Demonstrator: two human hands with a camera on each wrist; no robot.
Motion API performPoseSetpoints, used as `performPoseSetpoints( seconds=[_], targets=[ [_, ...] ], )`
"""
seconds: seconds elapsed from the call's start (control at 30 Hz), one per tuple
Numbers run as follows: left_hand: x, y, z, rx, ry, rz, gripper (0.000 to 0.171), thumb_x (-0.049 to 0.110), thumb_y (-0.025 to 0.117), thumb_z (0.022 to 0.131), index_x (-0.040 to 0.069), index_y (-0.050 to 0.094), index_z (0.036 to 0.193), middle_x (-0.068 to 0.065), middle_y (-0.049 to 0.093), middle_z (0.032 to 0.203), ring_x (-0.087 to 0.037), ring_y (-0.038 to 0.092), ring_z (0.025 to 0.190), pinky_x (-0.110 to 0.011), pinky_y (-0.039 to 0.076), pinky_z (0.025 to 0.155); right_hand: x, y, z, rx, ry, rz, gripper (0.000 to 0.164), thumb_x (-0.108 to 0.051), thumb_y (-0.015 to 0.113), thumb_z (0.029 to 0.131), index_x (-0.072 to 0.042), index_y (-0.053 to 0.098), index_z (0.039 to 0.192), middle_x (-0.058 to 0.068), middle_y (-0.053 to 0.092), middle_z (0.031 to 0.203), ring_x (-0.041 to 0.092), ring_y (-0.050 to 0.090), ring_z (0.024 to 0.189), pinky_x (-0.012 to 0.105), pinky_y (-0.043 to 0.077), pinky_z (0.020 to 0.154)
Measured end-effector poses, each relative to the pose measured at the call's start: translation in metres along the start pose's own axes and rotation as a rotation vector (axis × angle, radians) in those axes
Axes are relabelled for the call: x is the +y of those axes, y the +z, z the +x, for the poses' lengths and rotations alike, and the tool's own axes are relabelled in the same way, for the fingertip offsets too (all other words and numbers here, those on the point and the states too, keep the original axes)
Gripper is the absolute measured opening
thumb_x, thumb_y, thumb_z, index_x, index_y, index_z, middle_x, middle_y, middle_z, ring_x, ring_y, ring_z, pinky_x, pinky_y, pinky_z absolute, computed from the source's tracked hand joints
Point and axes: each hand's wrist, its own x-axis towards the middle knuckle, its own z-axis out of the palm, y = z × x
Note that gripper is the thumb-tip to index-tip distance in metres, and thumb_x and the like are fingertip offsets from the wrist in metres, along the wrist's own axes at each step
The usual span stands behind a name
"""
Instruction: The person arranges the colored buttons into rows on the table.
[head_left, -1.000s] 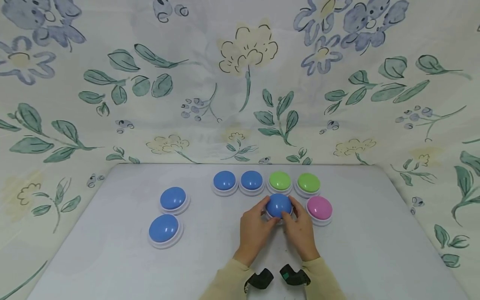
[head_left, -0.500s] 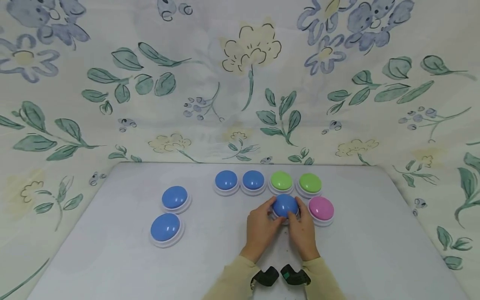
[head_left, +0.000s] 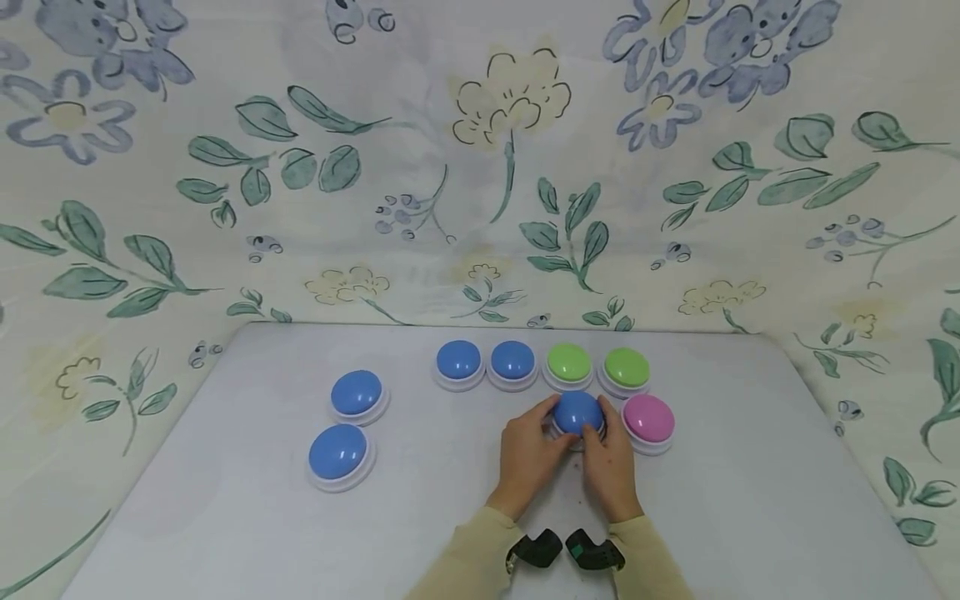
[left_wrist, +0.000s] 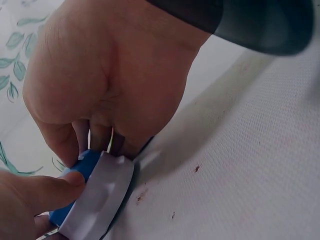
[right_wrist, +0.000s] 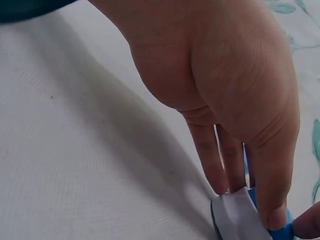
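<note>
A blue dome push button (head_left: 577, 411) on a white round base is gripped between both hands, just left of a pink button (head_left: 648, 417) and in front of two green buttons (head_left: 569, 362). The left hand (head_left: 527, 457) holds its left side, thumb at the front. On the other side the right hand (head_left: 611, 461) grips it, thumb on the near edge of the dome. In the left wrist view, the white base (left_wrist: 98, 200) stands close over the tabletop. Fingers of the right hand reach around the base (right_wrist: 239, 216) in the right wrist view.
Two blue buttons (head_left: 458, 360) stand at the back, in a row with the green ones. Two more blue buttons (head_left: 338, 452) sit at the left. The white tabletop (head_left: 247, 533) ends at a floral cloth (head_left: 420, 275). Each wrist wears a black camera band (head_left: 536, 548).
Both hands have shifted slightly to the right with the blue button, closer to the pink one. The whole view has also drifted a little to the right.
</note>
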Motion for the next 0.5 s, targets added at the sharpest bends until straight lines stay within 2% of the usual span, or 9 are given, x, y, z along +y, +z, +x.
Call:
performPoseSetpoints(
  seconds=[0.5],
  targets=[
    [-0.0066,0.0019,0.002,-0.027,0.005,-0.051,0.053,0.013,0.085,0.08,0.003,0.067,0.128,-0.014,0.071,0.12,-0.021,0.074,0.093,-0.029,0.06,0.081,0.0074,0.0001,0.0001,-0.026,-0.062,0.032,0.053,-0.001,0.044,0.103,0.009,0.028,0.153,0.028,0.029,0.158,0.04,0.025,0.148,0.053,0.021,0.121]
  ],
)
